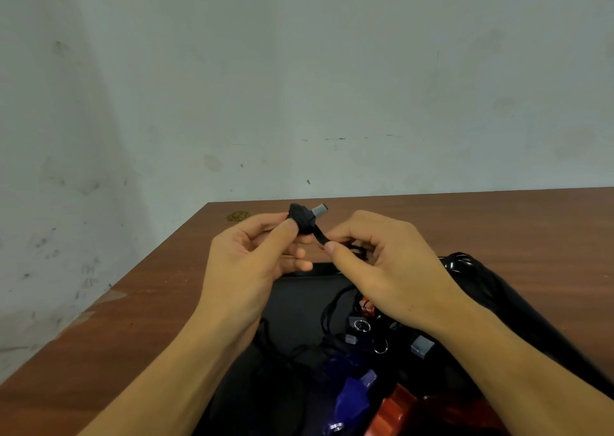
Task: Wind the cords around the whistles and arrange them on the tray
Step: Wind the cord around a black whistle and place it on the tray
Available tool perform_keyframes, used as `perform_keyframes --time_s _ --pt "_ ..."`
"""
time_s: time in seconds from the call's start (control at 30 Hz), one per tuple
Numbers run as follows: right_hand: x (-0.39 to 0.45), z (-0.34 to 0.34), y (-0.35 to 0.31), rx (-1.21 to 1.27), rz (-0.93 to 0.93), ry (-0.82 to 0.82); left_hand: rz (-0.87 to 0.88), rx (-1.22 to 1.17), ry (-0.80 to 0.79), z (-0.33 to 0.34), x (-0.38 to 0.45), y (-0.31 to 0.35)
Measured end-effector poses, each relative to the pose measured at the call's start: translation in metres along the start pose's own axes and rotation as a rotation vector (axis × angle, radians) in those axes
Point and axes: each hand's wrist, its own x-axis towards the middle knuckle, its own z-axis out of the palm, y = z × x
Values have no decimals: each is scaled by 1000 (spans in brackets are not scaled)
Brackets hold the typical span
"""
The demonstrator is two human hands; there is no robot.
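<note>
My left hand (pixel 247 263) pinches a black whistle (pixel 304 218) with a grey mouthpiece, held above the table; black cord is wound round its body. My right hand (pixel 375 263) pinches the free end of that black cord (pixel 320 234) just right of the whistle. Below my hands lies a black tray (pixel 299 297) holding blue whistles (pixel 354 392), an orange whistle (pixel 397 405), a black and grey whistle (pixel 422 347), and tangled black cords (pixel 329 316). My right forearm hides part of the pile.
The brown wooden table (pixel 149 302) runs to a bare wall at the back, with its left edge close to the tray. A glossy black bag (pixel 471 266) lies at the tray's right. A small brass fitting (pixel 237 216) sits near the far left corner.
</note>
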Motion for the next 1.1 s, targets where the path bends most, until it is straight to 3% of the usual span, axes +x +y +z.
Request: perform_keyframes --time_s 0.33,0.53,0.63,0.9,1.0,1.1 --pt "0 0 -8 -235 -84 -135 34 184 90 -5 4 -4" --pt "-1 1 -14 -280 -205 26 260 659 -13 -5 -2 -4" --pt "-1 -2 -13 -233 -192 109 323 788 -80 -2 -6 -3" --pt "-1 2 -10 164 114 124 444 839 -163 -2 -10 -2" --pt "-1 2 -11 247 148 141 395 732 -196 -1 -10 -3" --pt "-1 4 -12 252 148 112 253 474 -220 0 -8 -2"
